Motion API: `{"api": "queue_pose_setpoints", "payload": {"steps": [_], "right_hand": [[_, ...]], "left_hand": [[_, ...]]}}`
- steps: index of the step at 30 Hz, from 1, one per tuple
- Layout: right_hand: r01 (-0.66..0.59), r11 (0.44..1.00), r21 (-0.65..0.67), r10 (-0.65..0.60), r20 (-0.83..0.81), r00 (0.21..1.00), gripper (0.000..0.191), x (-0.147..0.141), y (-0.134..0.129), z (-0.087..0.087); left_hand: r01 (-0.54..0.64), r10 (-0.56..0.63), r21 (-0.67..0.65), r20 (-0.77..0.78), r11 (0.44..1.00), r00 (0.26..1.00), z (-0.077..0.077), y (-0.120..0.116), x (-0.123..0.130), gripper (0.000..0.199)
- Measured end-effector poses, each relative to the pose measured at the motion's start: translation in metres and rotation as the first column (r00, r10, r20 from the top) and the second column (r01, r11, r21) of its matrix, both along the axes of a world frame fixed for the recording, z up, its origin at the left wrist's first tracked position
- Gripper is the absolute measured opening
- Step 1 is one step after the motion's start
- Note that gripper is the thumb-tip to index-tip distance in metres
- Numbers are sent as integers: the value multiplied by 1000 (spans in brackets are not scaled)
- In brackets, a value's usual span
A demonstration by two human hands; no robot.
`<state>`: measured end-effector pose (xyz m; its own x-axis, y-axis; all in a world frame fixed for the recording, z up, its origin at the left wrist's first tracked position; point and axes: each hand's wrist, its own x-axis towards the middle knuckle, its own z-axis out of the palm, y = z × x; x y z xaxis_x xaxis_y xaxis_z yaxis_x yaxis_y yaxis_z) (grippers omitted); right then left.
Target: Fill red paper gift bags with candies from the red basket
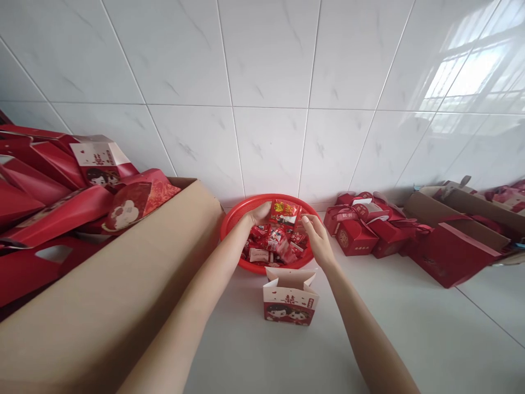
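My left hand (pixel 260 214) reaches over a red plastic basket (pixel 225 232) and is closed on a shiny red candy packet (pixel 285 212) with a yellow print. Its fingers are partly hidden behind the packet. My right hand (pixel 316 235) is at the packet's right side, thumb and fingers curled close to its edge; what they pinch, if anything, is hidden. Below lie several small red candy packets (pixel 274 238) in the basket. A small white and red gift box (pixel 290 307) with cartoon faces stands upright in front of the basket, its top open.
At left, a large cardboard box (pixel 164 235) holds several folded red gift boxes (pixel 74 213). On the right are closed red gift boxes (pixel 356 238) with ribbons, a tilted dark red box (pixel 453 254) and another cardboard box (pixel 471 219). A tiled wall (pixel 270 148) rises behind the basket.
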<state>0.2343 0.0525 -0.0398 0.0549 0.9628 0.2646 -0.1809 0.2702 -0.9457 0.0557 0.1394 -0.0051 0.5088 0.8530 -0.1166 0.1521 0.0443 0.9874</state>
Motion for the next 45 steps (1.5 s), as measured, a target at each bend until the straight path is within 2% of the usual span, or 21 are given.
{"api": "queue_pose_setpoints", "payload": {"steps": [5,8,11,14,16,19,22,24,27,32,35,37,42,45], "right_hand": [[-103,995,13,104,-52,993,39,-1,-1,-1],[-88,996,-2,88,-96,992,36,1,-1,-3],[-50,999,5,50,-21,999,39,2,0,-2],[-52,998,29,50,74,996,38,1,-1,-1],[-99,995,31,95,110,989,34,1,-2,0],[-166,986,34,162,108,981,29,0,-2,-2],[-110,994,22,109,57,992,30,-1,0,-5],[-41,999,24,40,42,998,29,-2,1,-7],[11,999,40,-11,1,1000,28,-3,3,-8],[20,999,46,-20,10,1000,23,-5,3,-5],[40,998,47,-42,42,998,22,-5,3,-4],[54,998,38,-56,59,997,23,-5,3,-4],[53,998,36,-56,77,996,28,-5,4,-5],[64,998,28,-67,88,994,28,-5,3,-6]], "left_hand": [[96,-96,-54,3,994,995,5,-4,-1,41],[124,-124,8,26,992,992,11,-4,-6,43],[120,-124,107,24,987,992,14,-5,-10,33],[105,-102,153,-24,983,994,14,-6,-9,30],[90,-81,177,-53,980,995,15,-6,-7,32],[46,-29,214,-85,976,996,18,0,-11,33],[-48,86,240,-153,970,985,19,13,-27,35],[-110,170,244,-242,963,955,13,21,-41,33],[-153,236,220,-429,964,872,-4,29,-61,28],[-102,157,120,-712,988,684,-36,29,-73,29],[-44,101,94,-766,995,635,-42,28,-67,33],[6,74,103,-751,995,656,-41,27,-60,37],[65,96,239,-604,969,791,-29,22,-40,59],[51,147,303,-593,952,792,-26,22,-39,54]]}}
